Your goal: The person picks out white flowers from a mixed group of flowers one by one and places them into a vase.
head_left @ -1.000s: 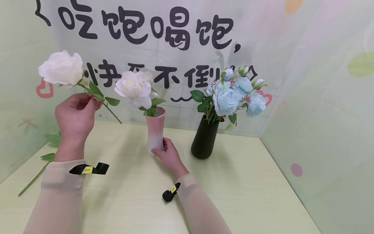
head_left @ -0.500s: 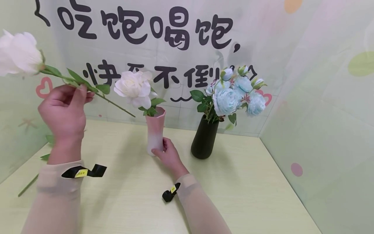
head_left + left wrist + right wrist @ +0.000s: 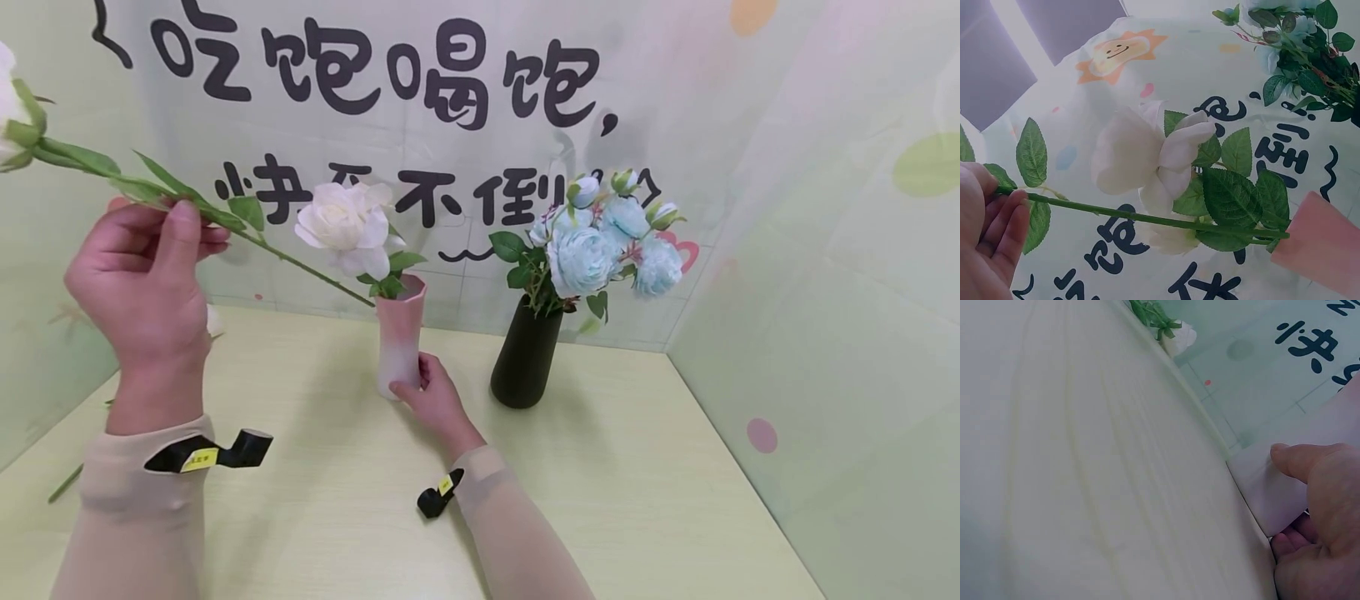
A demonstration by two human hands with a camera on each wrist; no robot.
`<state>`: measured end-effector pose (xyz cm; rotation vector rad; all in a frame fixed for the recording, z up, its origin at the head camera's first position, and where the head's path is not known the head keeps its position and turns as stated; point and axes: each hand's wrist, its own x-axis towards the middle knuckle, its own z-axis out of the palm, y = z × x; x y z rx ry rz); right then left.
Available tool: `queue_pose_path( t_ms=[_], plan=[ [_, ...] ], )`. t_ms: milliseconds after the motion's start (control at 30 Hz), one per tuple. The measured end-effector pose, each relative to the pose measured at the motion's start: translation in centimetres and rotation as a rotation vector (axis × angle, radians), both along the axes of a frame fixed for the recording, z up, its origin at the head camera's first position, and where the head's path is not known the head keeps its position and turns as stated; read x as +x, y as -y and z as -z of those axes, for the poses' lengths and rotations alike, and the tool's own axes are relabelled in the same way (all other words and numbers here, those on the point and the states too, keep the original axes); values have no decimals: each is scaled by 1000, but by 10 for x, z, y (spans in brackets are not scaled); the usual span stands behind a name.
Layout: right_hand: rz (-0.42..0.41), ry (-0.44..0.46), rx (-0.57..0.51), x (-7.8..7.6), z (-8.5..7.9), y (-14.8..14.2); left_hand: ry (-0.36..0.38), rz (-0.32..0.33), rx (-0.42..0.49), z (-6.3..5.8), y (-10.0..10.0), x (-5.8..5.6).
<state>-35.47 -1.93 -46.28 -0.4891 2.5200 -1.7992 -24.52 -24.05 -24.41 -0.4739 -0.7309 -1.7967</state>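
My left hand pinches the green stem of a white rose between thumb and fingers. The bloom of that rose is cut off by the left edge of the head view. Its stem slants down to the right, the tip close to the rim of a pink-and-white vase; whether they touch I cannot tell. My right hand grips the vase low down, thumb in front. Out of the vase leans another white rose with green leaves. In the right wrist view the thumb lies against the pale vase wall.
Right of the pink vase, a black vase holds light blue flowers. Another green stem lies on the table at the left, mostly hidden behind my left arm. A printed cloth wall closes off the back.
My left hand has moved left and slightly up, tilting the rose so its bloom swings out of view and its stem tip nears the vase rim. The right hand stays on the vase.
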Motion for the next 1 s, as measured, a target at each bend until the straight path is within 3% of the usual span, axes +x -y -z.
queue_pose_path(
  t_ms=[200, 500, 767, 1000],
  plan=[
    [-6, -2, -3, -2, 2, 0, -17, -1, -13, -4, -8, 4],
    [-11, -5, -8, -3, 3, -1, -9, 5, -75, 1, -15, 1],
    [-13, -4, -8, -5, 4, 0, -19, 16, -145, 1, -34, 7],
    [-6, -4, -5, -5, 3, 0, 46, -87, -323, 7, -49, 8]
  ],
)
